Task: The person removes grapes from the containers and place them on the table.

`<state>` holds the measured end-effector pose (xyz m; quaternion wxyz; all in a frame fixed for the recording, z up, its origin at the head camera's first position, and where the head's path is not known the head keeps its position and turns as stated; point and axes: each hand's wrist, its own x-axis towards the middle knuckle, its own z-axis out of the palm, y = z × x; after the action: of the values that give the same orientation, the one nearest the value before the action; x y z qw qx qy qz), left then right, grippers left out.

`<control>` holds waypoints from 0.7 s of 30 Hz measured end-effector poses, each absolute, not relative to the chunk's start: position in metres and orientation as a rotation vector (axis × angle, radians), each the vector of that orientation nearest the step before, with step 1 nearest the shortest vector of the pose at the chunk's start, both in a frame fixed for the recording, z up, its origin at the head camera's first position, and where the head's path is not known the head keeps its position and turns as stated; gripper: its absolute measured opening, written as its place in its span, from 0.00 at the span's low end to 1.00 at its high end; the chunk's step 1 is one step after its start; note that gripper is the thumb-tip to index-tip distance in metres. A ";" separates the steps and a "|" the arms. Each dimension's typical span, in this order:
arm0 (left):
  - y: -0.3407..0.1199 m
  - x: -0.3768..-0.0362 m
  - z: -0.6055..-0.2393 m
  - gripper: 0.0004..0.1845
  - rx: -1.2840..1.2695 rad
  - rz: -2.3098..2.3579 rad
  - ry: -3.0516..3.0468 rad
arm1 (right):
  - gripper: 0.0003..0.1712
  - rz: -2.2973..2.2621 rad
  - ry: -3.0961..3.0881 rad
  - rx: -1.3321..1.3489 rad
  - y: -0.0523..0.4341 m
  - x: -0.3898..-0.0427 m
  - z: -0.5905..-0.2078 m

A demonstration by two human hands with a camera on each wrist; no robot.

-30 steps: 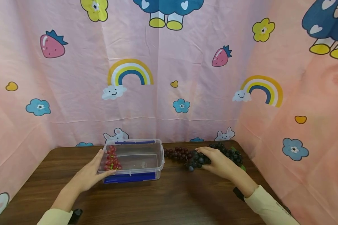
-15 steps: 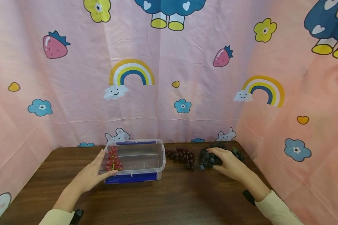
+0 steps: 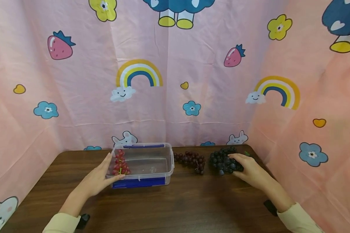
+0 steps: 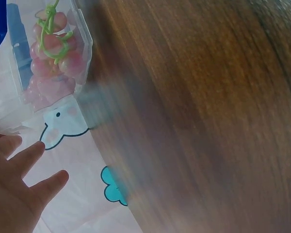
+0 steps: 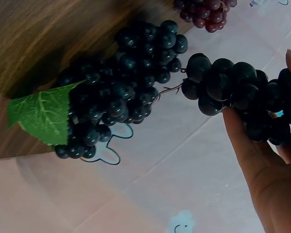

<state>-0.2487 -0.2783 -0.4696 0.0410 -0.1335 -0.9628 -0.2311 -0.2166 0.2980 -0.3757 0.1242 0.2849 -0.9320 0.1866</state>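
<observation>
My left hand (image 3: 97, 181) rests at the left end of a clear plastic box (image 3: 170, 174) with blue latches, thumb along the front rim and fingers straight along the side. Inside the box, at that end, lies a bunch of red grapes (image 3: 121, 165) with a green stem, also visible in the left wrist view. On the right, my right hand (image 3: 252, 170) grips a bunch of large dark grapes (image 5: 233, 82) between thumb and fingers. Close beside it in the right wrist view is another bunch of black grapes (image 5: 119, 87) with a green leaf (image 5: 43, 114), partly hidden in the head view.
A bunch of dark red grapes (image 3: 191, 160) lies on the brown wooden table (image 3: 175, 207), between the box and the held bunch. Behind the table hangs a pink patterned cloth (image 3: 204, 71), which also covers the right side.
My right hand has moved right with the dark grapes, away from the dark red bunch and over toward the black one. The left hand stays at the box; the head view shifts slightly.
</observation>
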 end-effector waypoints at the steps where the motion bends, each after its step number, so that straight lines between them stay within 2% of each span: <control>1: -0.278 -0.249 -0.469 0.61 -0.409 -0.707 -2.950 | 0.33 0.550 -2.723 0.825 0.300 -0.216 -0.376; 21: -0.278 -0.248 -0.470 0.61 -0.399 -0.723 -2.966 | 0.34 0.447 -2.727 0.729 0.346 -0.206 -0.390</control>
<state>-0.2480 -0.2777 -0.4696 0.0315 -0.1297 -0.9629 -0.2347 -0.2056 0.3461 -0.3901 0.1416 0.2526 -0.9446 0.1547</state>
